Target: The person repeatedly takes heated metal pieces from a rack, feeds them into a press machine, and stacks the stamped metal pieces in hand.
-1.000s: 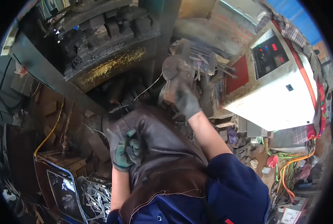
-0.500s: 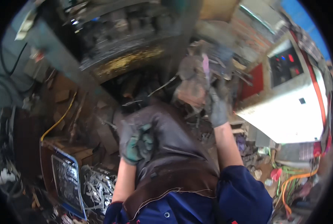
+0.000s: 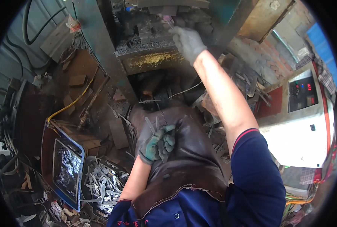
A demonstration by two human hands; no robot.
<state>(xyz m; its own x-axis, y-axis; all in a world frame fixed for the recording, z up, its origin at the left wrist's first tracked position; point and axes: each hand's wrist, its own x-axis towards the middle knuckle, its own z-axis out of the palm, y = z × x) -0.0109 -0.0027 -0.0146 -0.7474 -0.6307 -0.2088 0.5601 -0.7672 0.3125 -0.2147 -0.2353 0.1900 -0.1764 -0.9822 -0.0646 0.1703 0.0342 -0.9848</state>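
My right hand (image 3: 188,42), in a grey glove, reaches far forward to the press. Its fingers are closed around a thin stick (image 3: 171,25) with a pinkish end (image 3: 167,18) among the dark blocks (image 3: 145,30) of the press. My left hand (image 3: 158,146), in a green and grey glove, rests closed over the brown apron (image 3: 187,140) on my lap. Narrow flat grey metal strips (image 3: 150,125) stick up out of it; their lower ends are hidden by the fingers.
A heap of grey metal pieces (image 3: 102,185) lies at the lower left, beside a blue-rimmed panel (image 3: 68,170). A white control cabinet (image 3: 295,142) with a lit display stands at the right. A yellow hose (image 3: 72,106) runs along the left. Yellowish grains (image 3: 153,58) coat the press ledge.
My right hand has swung forward and left, from beside the cabinet to the press, carrying the pink-ended stick. My left hand remains closed over the apron. The view has shifted.
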